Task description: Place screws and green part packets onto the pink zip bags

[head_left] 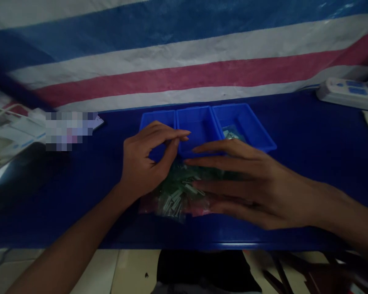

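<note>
left hand (141, 165): thumb against fingers, can't tell if anything's pinched | right hand (272, 190): fingers spread | clear bags (172, 202): lower centre, probably light, floppy, kinda slippery, grab an edge

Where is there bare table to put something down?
The table between the bins and power strip looks bare, as does a patch left of the left hand. Crowded: the middle, where the right hand screens some bags near the bins.
</note>
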`<state>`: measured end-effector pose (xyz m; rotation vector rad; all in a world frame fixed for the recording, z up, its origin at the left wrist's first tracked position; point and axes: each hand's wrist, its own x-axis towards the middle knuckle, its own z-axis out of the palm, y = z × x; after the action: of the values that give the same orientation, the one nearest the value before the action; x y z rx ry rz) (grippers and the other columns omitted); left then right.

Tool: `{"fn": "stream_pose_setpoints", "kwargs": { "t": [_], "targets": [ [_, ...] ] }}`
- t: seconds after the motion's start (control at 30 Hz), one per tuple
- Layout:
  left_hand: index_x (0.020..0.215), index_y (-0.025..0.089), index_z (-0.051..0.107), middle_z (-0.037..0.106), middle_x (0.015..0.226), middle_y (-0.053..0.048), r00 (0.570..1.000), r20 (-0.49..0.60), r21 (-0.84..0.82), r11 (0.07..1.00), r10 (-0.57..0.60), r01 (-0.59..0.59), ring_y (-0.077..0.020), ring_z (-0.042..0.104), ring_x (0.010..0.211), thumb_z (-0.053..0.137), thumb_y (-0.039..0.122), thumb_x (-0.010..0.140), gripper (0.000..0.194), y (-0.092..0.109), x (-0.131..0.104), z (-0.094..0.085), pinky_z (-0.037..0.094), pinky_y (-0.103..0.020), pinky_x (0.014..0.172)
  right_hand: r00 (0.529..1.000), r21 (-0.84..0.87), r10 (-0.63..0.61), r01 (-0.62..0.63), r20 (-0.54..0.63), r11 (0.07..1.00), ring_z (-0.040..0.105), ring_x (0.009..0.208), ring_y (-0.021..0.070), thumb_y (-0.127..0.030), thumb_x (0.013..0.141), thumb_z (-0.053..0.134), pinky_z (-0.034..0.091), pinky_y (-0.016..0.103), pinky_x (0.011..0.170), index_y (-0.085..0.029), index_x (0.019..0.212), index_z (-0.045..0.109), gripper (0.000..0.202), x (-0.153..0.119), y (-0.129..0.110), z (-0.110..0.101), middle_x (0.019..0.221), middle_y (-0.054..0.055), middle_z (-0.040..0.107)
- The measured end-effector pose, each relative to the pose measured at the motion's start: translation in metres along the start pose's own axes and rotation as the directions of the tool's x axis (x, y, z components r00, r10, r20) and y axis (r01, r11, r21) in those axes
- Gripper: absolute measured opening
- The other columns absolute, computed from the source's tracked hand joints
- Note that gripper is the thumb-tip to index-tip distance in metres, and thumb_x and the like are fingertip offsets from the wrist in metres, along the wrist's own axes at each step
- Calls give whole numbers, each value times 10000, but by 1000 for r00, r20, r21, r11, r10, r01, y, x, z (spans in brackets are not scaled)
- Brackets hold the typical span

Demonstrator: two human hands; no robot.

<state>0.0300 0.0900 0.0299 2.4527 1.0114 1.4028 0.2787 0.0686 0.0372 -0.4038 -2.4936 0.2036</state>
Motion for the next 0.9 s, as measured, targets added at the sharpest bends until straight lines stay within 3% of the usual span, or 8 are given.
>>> {"fn": "stream_pose_setpoints", "kwargs": {
  "t": [0.13, 0.27, 0.37, 0.5, 0.6, 0.7, 0.8, 0.9],
  "targets": [
    [1082, 304, 787, 813, 980, 38, 999, 1, 4, 999, -35, 35, -154, 742, 858, 641, 106, 1034, 250, 0, -1, -1, 624, -343, 811, 995, -77, -1, 8, 98, 997, 629, 1397, 387, -443, 1121, 478, 599, 574, 1084, -59, 1260, 761, 497, -1, 0, 14, 1305, 208, 767],
    [1240, 326, 767, 805, 1051, 16, 1000, 21, -87, 996, -4, 6, -176, 757, 940, 575, 87, 1061, 356, -3, 1, -5, 647, -355, 827, 990, -97, 78, -90, -121, 991, 715, 1284, 282, -258, 1088, 567, 624, 400, 1079, -78, 1355, 711, 353, -6, 1, 8, 1369, 187, 735],
    [1419, 300, 685, 728, 1333, -57, 993, 31, -72, 991, 116, -114, -220, 733, 1150, 556, 35, 1043, 477, -3, 2, -7, 664, -353, 852, 923, -21, 252, -270, -291, 963, 749, 1187, 228, -96, 1013, 637, 652, 335, 989, -210, 1318, 752, 345, -6, -2, -1, 1346, 96, 734],
    [1561, 378, 545, 517, 1614, -38, 985, 55, -20, 987, 161, -160, -287, 690, 1291, 681, 64, 997, 660, 4, 0, -7, 694, -363, 861, 867, 76, 299, -294, -399, 953, 749, 1128, 268, -170, 977, 736, 666, 438, 899, -304, 1147, 824, 233, -2, -3, -3, 1375, 66, 709],
    [1529, 433, 567, 703, 1407, 28, 986, 82, 32, 989, 143, -146, -226, 746, 1174, 744, 88, 985, 668, 14, -3, -8, 701, -349, 901, 823, 73, 356, -363, -442, 929, 758, 880, 216, -253, 992, 754, 663, 413, 742, -362, 1038, 830, 141, -1, -6, 1, 1085, -16, 787],
    [1445, 407, 647, 817, 1086, 73, 989, 101, 112, 987, 104, -115, -170, 792, 932, 694, 93, 1020, 531, 21, -5, -9, 702, -332, 882, 749, 181, 481, -451, -456, 874, 687, 614, 161, -283, 999, 749, 628, 363, 569, -375, 1078, 791, 129, 0, -11, 5, 811, -70, 742],
    [1442, 321, 657, 748, 1356, -11, 981, 100, 195, 963, 169, -185, -235, 765, 1111, 700, 109, 1008, 485, 18, -5, -9, 702, -355, 866, 604, 386, 630, -499, -488, 776, 648, 511, 123, -258, 961, 782, 555, 325, 412, -340, 1142, 736, 205, 3, -14, 5, 950, -58, 775],
    [1462, 296, 644, 637, 1523, -70, 949, 123, 275, 909, 290, -313, -295, 697, 1259, 770, 152, 975, 523, 7, -5, -9, 703, -386, 857, 594, 521, 681, -454, -428, 723, 651, 461, 124, -220, 941, 795, 557, 304, 381, -286, 1001, 763, 95, 5, -15, 6, 790, -65, 756]
  ]
}}
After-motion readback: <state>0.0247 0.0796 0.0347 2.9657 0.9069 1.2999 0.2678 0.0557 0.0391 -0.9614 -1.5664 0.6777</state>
